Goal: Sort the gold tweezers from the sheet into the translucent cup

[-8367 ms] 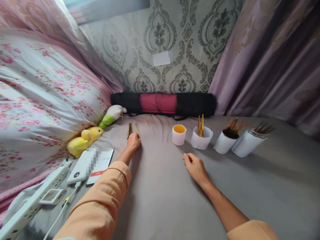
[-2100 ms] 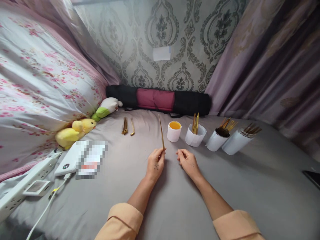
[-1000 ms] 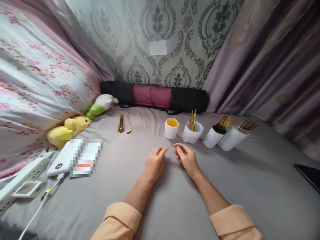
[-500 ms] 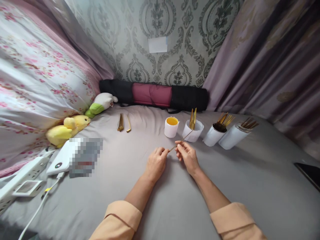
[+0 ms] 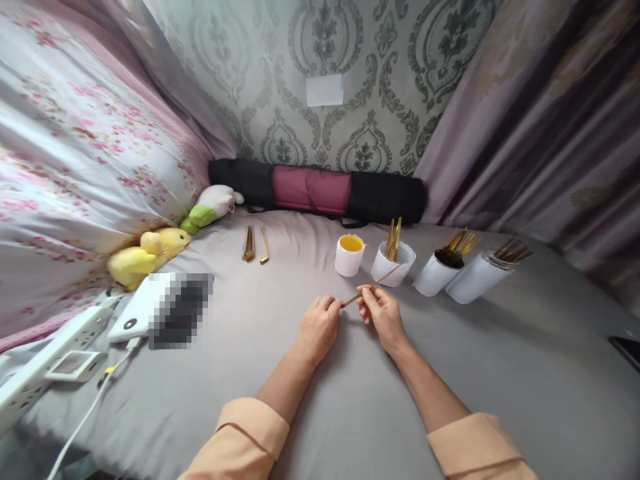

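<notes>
Phone screen (image 5: 181, 311) beside the power bank is pixelated; content unreadable. Power strip (image 5: 45, 350) and a dark flat object (image 5: 626, 349) at the right edge are cut off by the frame, the latter unidentifiable. Thin stick (image 5: 373, 287) between left hand (image 5: 320, 328) and right hand (image 5: 384, 315): its near end is hidden in the fingers, and its material is too small to tell.

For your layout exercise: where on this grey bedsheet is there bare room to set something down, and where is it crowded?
Bare grey sheet lies right of the right hand, below the four white paper-wrapped cups. Another patch lies between the bent gold straws and the left hand. Crowded: the left edge, with white power bank and white power strip.
</notes>
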The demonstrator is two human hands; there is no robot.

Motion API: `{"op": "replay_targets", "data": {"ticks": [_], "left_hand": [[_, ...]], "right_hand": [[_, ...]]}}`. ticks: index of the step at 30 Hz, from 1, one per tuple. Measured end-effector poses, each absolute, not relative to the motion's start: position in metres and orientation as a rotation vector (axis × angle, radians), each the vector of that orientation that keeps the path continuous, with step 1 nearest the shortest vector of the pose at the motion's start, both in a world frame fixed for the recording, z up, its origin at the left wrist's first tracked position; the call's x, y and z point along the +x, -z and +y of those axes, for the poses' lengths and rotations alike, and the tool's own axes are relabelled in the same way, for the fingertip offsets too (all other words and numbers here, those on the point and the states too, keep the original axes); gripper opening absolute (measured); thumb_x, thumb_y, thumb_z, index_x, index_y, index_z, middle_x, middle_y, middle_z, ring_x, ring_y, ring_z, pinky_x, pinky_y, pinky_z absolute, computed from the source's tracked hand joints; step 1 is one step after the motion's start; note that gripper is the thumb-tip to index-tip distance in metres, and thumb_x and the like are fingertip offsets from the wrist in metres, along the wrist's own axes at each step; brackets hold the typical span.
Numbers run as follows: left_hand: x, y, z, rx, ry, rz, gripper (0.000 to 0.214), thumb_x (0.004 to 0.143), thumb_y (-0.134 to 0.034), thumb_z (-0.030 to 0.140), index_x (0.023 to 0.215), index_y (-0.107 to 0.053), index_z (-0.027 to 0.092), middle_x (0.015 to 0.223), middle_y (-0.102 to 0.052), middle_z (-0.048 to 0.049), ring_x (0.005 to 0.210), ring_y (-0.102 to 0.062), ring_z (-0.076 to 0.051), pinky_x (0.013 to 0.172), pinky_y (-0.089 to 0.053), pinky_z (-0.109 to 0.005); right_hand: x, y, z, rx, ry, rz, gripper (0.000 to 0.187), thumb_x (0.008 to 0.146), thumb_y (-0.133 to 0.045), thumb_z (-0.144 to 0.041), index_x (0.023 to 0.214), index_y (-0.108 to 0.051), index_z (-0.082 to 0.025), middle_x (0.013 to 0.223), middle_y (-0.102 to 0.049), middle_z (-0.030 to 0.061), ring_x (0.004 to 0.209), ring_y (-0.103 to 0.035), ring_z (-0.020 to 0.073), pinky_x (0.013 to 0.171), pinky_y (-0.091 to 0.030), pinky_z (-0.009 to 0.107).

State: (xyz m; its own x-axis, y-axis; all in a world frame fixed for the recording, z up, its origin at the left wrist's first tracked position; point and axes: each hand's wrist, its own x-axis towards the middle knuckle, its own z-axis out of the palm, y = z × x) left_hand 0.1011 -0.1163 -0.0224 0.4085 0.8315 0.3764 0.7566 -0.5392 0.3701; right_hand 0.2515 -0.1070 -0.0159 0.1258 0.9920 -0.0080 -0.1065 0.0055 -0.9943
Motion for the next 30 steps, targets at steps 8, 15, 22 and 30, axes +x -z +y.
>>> {"op": "replay_targets", "data": {"ticks": [8, 15, 22, 30], "left_hand": [[0.099, 0.021, -0.116, 2.446, -0.817, 1.432, 0.029, 0.084, -0.03, 0.014, 0.105, -0.05, 0.019, 0.096, -0.054, -0.0069, 0.089, -0.049, -0.016, 0.078, -0.042, -0.029], [0.072, 0.016, -0.119, 2.309, -0.92, 1.609, 0.027, 0.083, -0.033, 0.017, 0.103, -0.051, 0.02, 0.094, -0.055, -0.0067, 0.089, -0.051, -0.016, 0.076, -0.042, -0.028], [-0.004, 0.005, -0.128, 2.062, -0.985, 2.03, 0.027, 0.084, -0.034, 0.025, 0.099, -0.056, 0.017, 0.086, -0.054, -0.0062, 0.076, -0.053, -0.015, 0.072, -0.042, -0.028], [-0.082, 0.001, -0.139, 1.777, -0.762, 2.752, 0.032, 0.079, -0.038, 0.021, 0.099, -0.061, 0.012, 0.086, -0.05, -0.0119, 0.086, -0.049, -0.024, 0.078, -0.039, -0.035]], "right_hand": [[0.251, 0.015, -0.108, -1.199, -1.168, -1.02, 0.034, 0.073, -0.053, -0.045, 0.088, -0.056, -0.015, 0.063, -0.052, -0.0009, 0.045, -0.045, 0.0055, 0.036, -0.033, 0.016], [0.252, 0.015, -0.108, -1.22, -1.165, -1.006, 0.034, 0.072, -0.055, -0.045, 0.089, -0.057, -0.015, 0.065, -0.053, 0.0002, 0.047, -0.045, 0.0064, 0.036, -0.033, 0.016], [0.252, 0.019, -0.107, -1.225, -1.179, -1.003, 0.035, 0.073, -0.053, -0.046, 0.089, -0.057, -0.015, 0.064, -0.052, 0.0006, 0.047, -0.045, 0.0069, 0.036, -0.034, 0.016], [0.252, 0.019, -0.107, -1.246, -1.178, -1.016, 0.031, 0.075, -0.052, -0.045, 0.088, -0.058, -0.017, 0.064, -0.053, -0.0004, 0.048, -0.046, 0.0065, 0.036, -0.035, 0.016]]}}
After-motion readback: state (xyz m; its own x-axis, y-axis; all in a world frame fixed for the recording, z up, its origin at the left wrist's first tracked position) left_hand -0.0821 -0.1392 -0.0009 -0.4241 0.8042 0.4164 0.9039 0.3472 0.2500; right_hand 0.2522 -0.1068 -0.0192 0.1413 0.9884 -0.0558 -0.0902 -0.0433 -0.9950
